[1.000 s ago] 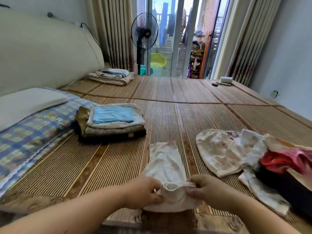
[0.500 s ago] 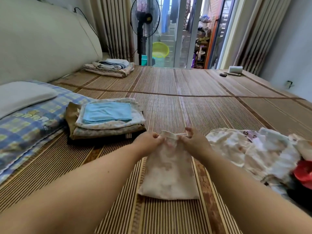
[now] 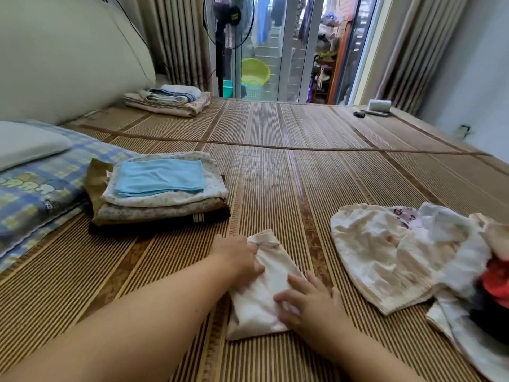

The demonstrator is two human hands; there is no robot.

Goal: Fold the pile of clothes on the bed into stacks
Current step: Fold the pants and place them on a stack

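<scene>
Hands on cream garment (image 3: 253,312); left grip (image 3: 237,257) curled into its edge; right grip (image 3: 305,301) flat, open

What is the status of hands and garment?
Left hand grips folded cream garment. Right hand presses it, fingers flat. Unfolded pile apart, at right.

Soft daylight enters through the glass door (image 3: 278,48), leaving the mat (image 3: 316,166) evenly lit with faint shadows. Edges bow outward; the clothes pile (image 3: 429,260) near the right border blurs.
</scene>
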